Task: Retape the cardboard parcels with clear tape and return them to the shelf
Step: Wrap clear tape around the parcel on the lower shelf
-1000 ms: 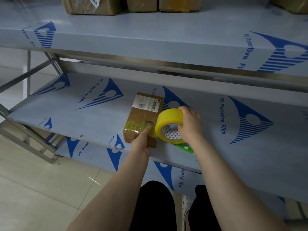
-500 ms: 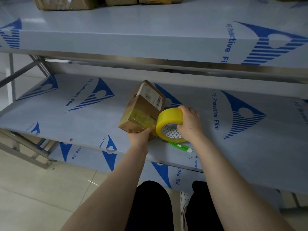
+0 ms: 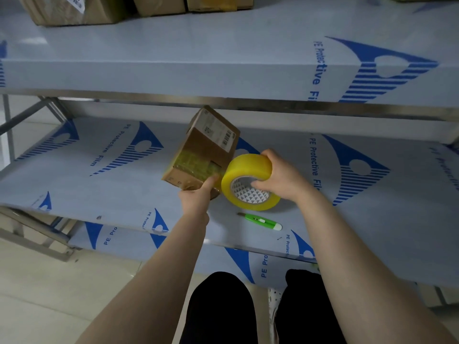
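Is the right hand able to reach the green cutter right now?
Reach, probably yes: the cutter lies uncovered on the shelf just near the right hand. But that hand grips the tape roll.

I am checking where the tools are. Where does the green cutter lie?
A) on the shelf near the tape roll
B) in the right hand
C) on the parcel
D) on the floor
A: the green cutter lies flat on the shelf, just in front of the tape roll, apart from it.

Left grip [image 3: 196, 198] curled; right grip [image 3: 283, 178] curled
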